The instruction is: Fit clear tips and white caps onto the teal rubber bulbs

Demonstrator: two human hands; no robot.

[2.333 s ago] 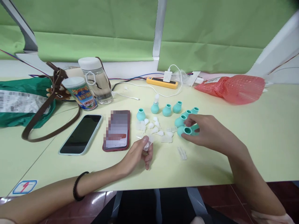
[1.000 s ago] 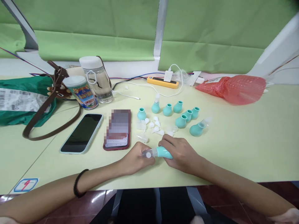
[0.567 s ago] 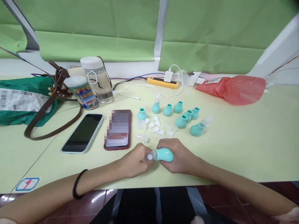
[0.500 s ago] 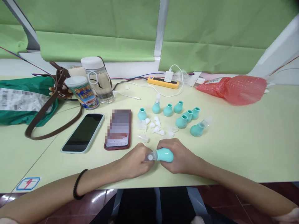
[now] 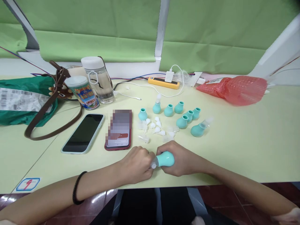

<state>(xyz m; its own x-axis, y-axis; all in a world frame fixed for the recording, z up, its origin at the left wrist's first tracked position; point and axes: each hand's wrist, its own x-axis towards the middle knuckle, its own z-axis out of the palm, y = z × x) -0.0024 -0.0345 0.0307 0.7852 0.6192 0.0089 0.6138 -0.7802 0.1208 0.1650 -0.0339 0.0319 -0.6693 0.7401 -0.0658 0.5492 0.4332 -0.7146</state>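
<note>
My right hand (image 5: pixel 178 157) is wrapped round a teal bulb (image 5: pixel 166 158) near the table's front edge. Closed on the clear nozzle (image 5: pixel 154 162) at the bulb's left end is my left hand (image 5: pixel 138 164). Beyond my hands lie several small white tips (image 5: pixel 156 129) and clear plastic pieces (image 5: pixel 143 138). Several open-mouthed teal bulbs (image 5: pixel 182 122) stand behind and to the right of them. One bulb with a clear top (image 5: pixel 156 107) is upright at the back, and another (image 5: pixel 198 130) leans to the right.
Two phones (image 5: pixel 83 134) (image 5: pixel 119 131) lie left of the pieces. Behind them stand a printed cup (image 5: pixel 86 97) and a water bottle (image 5: pixel 102 84), beside a brown strap (image 5: pixel 42 118) and green package (image 5: pixel 28 117). A yellow power strip (image 5: pixel 161 83) and red bubble-wrap package (image 5: pixel 243 90) are at the back.
Both hands have shifted slightly toward the table's front edge. My left hand has moved right, closer to the bulb, and covers more of the clear nozzle.
</note>
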